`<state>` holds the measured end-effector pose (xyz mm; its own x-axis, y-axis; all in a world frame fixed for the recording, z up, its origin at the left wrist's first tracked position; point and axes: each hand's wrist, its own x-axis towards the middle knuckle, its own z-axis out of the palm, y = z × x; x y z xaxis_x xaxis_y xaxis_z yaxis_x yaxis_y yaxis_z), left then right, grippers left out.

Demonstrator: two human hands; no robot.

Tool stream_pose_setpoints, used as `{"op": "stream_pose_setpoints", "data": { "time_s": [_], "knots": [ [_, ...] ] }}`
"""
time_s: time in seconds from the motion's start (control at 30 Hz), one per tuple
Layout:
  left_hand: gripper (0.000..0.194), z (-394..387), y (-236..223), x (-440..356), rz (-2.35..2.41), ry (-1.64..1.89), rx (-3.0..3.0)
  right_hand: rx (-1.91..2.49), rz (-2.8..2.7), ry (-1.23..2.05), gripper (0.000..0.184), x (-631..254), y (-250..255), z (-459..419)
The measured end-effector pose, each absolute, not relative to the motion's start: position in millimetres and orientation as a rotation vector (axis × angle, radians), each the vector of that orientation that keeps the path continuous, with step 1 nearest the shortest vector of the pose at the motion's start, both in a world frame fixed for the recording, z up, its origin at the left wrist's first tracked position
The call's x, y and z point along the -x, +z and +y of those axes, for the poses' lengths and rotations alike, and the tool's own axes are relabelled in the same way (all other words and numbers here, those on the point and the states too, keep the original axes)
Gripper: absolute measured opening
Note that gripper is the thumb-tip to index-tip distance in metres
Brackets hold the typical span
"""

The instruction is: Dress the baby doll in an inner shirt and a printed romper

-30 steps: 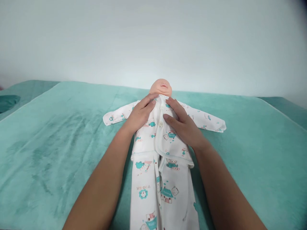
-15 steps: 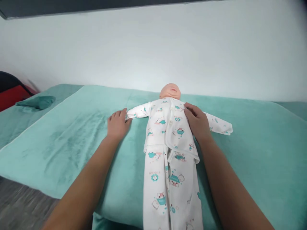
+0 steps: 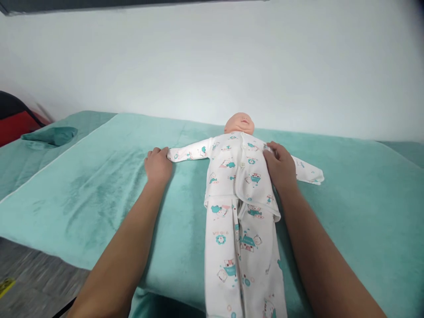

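A baby doll (image 3: pixel 239 123) lies face up in a white printed baby shirt (image 3: pixel 225 170) and matching trousers (image 3: pixel 221 256). My left hand (image 3: pixel 158 165) is closed on the cuff of the sleeve (image 3: pixel 190 151) at the left, which is drawn out straight to the side. At the doll's other shoulder, my right hand (image 3: pixel 281 165) has its thumb and fingers closed on the shirt fabric near the armhole. Beyond it the second sleeve (image 3: pixel 309 171) lies flat, angled outward. The shirt's front flaps overlap, and its lower corner spreads over the trousers' waist.
A green plush cover (image 3: pixel 99 190) spreads under the doll up to a white wall (image 3: pixel 185 62). To the far left lie a folded green cloth (image 3: pixel 53 136) and a red and black object (image 3: pixel 15 121). Grey floor (image 3: pixel 43 269) shows at lower left.
My left hand has pulled the sleeve outward, so it is longer and straighter. My right hand has bunched its fingers at the shirt's shoulder. The view has shifted slightly.
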<state>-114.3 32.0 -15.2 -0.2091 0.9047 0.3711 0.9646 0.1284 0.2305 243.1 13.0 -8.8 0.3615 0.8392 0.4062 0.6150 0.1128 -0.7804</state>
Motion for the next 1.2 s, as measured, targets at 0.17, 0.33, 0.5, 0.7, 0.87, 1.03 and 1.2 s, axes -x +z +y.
{"op": "stream_pose_setpoints", "data": {
  "time_s": [0.17, 0.33, 0.5, 0.7, 0.87, 1.03, 1.2],
  "knots": [
    [0.05, 26.0, -13.2, 114.1, -2.087, -1.051, 1.97, 1.836, -1.504, -0.015, 0.047, -268.9, -25.7, 6.9],
    [0.045, 19.5, -6.6, 103.4, -2.114, -0.905, 2.205, 2.15, -1.64, -0.087, 0.053, -322.7, -34.9, -21.9],
    [0.044, 19.6, -3.5, 99.0, -2.234, -0.765, 2.13, 2.312, -1.665, -0.085, 0.055, -341.2, -35.6, -45.0],
    [0.044, 11.0, -7.9, 98.9, -2.239, -0.901, 2.041, 2.353, -1.597, -0.135, 0.063, -327.3, -39.7, -54.6],
    [0.039, -29.9, -10.5, 80.0, -2.131, -1.381, 1.939, 2.109, -1.696, -0.139, 0.065, -310.4, -43.6, -81.9],
    [0.032, -128.4, -10.5, 43.5, -2.175, -1.803, 2.187, 1.584, -1.767, 0.312, 0.055, -269.5, -37.0, -165.8],
    [0.031, -237.9, -29.9, 21.8, -2.215, -2.198, 2.38, 1.339, -1.625, 0.552, 0.03, -227.8, -44.0, -267.0]
  ]
}}
